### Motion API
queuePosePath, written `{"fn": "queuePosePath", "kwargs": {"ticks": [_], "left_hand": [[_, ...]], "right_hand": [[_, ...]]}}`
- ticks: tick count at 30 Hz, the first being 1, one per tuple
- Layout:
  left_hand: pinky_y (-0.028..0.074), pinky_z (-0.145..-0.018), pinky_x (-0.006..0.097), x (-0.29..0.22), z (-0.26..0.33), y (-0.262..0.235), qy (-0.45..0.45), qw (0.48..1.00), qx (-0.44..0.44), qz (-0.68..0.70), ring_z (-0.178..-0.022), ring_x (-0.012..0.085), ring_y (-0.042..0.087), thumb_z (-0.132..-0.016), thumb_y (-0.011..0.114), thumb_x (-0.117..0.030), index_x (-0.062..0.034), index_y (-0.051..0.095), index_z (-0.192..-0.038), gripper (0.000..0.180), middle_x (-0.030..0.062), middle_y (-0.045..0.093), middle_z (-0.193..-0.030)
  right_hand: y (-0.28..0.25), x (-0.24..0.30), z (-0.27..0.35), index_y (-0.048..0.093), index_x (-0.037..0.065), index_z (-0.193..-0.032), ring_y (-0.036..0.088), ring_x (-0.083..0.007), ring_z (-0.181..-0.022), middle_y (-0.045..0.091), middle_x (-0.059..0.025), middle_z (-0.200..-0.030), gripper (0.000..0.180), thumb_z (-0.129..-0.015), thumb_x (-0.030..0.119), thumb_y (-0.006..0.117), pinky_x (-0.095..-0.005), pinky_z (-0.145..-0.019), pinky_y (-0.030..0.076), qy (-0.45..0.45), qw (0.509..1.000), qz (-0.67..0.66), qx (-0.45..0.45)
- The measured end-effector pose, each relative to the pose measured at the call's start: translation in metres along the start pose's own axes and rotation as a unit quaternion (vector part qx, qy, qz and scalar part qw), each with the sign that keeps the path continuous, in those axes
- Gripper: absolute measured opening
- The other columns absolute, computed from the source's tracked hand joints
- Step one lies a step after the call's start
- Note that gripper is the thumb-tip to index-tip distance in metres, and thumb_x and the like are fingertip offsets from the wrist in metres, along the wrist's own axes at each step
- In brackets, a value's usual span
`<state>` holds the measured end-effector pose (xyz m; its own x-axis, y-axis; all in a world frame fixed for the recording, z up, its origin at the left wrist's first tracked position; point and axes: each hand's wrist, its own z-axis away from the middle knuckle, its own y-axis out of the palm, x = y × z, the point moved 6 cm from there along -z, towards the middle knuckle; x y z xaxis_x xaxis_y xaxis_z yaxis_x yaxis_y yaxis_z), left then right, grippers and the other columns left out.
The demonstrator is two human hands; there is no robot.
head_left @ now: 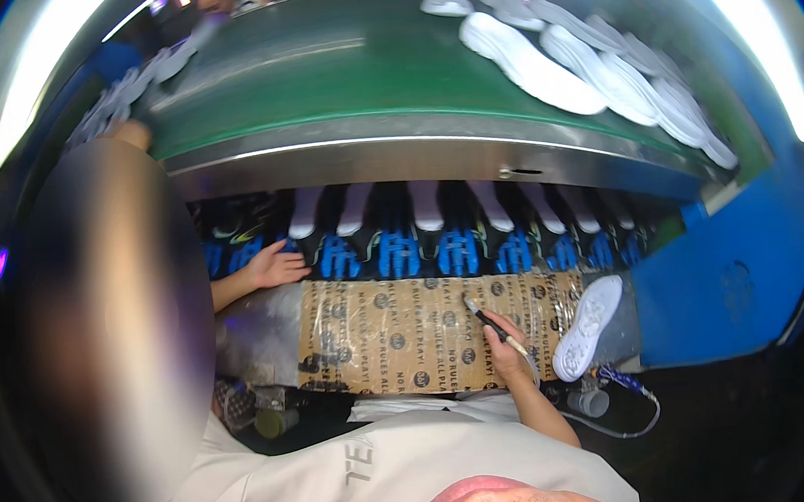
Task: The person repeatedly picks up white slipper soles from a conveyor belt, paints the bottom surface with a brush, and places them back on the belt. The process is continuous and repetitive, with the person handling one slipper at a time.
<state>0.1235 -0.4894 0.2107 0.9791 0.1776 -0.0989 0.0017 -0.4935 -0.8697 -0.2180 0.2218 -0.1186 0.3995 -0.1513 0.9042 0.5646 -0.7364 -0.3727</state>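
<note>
My left hand (279, 266) has its fingers spread, with nothing in it. It is beside a row of blue clamps (398, 253) under the belt's front edge. My right hand (505, 341) grips a slim brush (486, 317) with a dark front end and a pale rear, from which a thin white tube seems to run. The brush tip points away from me over a work surface covered in printed brown card (385, 344) under clear plastic. Right of that hand, one white shoe sole (588, 328) lies at a slant on the surface's right end.
A green conveyor belt (318, 81) crosses ahead behind a metal rail (414, 154). White soles (538, 63) lie in overlapping rows at its right. Purple pieces with pale ends (426, 203) hang among the clamps. A blue panel (735, 277) bounds the right; a blurred person is close on the left.
</note>
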Motion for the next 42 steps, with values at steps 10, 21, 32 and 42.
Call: {"fn": "queuePosePath", "kwargs": {"ticks": [10,21,32,42], "left_hand": [[0.043,-0.108,0.056,0.148,-0.115,0.066,0.035,0.989,0.085,-0.112,-0.130,0.0475,0.057,-0.090,0.062,-0.061,0.0058,0.064,-0.130,0.078,0.0348,0.058,-0.137],[0.049,-0.099,0.045,0.108,-0.004,-0.013,0.186,0.967,-0.069,0.162,-0.111,0.0395,0.065,-0.086,0.076,-0.060,0.0090,0.061,-0.125,0.081,0.0288,0.067,-0.117],[0.043,-0.115,0.060,0.034,0.337,-0.033,-0.082,0.320,0.269,0.905,-0.128,0.0457,0.058,-0.094,0.055,-0.042,0.0102,0.050,-0.141,0.070,0.0306,0.058,-0.140],[0.063,-0.085,0.049,0.004,0.627,-0.029,-0.182,0.195,0.663,0.699,-0.104,0.0354,0.070,-0.106,0.018,-0.066,-0.0028,0.053,-0.142,0.080,0.0231,0.068,-0.123]], "right_hand": [[-0.004,0.009,-0.003,0.075,0.005,-0.120,0.068,-0.0254,-0.085,0.072,-0.0139,-0.096,0.029,-0.092,0.012,0.072,-0.0354,-0.076,0.054,-0.005,1.000,0.013,0.001],[-0.002,-0.003,0.000,0.075,0.007,-0.122,0.070,-0.0242,-0.085,0.073,-0.0121,-0.095,0.031,-0.093,0.016,0.073,-0.0350,-0.080,0.055,-0.047,0.998,-0.024,-0.038],[-0.005,-0.011,-0.012,0.076,0.005,-0.119,0.065,-0.0118,-0.089,0.075,-0.0035,-0.102,0.026,-0.094,0.011,0.073,-0.0264,-0.079,0.053,0.073,0.972,-0.221,-0.028],[0.005,0.074,-0.001,0.072,0.000,-0.118,0.051,-0.0069,-0.072,0.063,0.0010,-0.083,0.025,-0.095,0.011,0.071,-0.0214,-0.066,0.043,0.103,0.922,-0.372,0.043]]}}
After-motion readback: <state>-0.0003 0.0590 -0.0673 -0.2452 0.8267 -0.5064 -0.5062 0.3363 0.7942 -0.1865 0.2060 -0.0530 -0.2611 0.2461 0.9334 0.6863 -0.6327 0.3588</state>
